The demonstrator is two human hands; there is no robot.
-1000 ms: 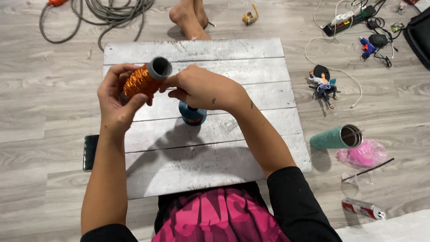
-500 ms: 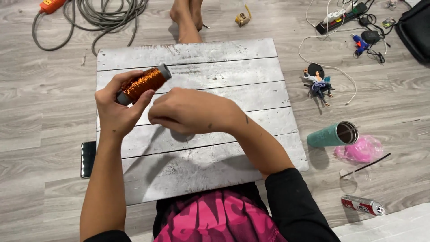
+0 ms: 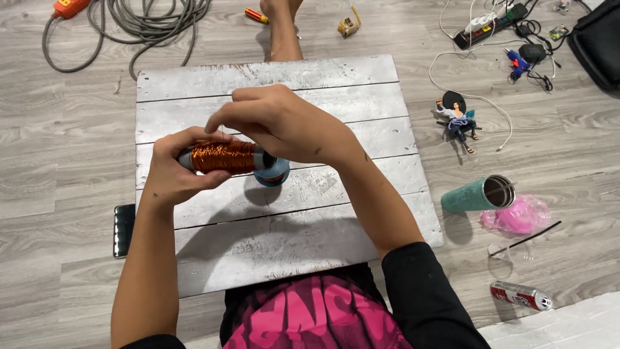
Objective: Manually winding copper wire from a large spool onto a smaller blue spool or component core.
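Both hands meet over the middle of a grey plank board [image 3: 271,74]. Closed around the left end of a grey tube wound with copper wire [image 3: 223,157], the left hand [image 3: 171,171] holds it level, lying sideways above the board. Arched over the tube from above, the right hand [image 3: 278,123] has its fingertips curled down and pinched at the windings; whether they grip a strand of the wire cannot be told. Just under the tube's right end, below the right hand, a blue spool [image 3: 274,173] stands on the board, mostly hidden.

Well to the right of the right arm, a teal cup [image 3: 478,196] lies on its side on the floor, its dark mouth showing nothing inside. Beside it sits a pink plastic bag [image 3: 520,216]. Left of the left forearm, a black phone [image 3: 123,229] lies off the board's edge.
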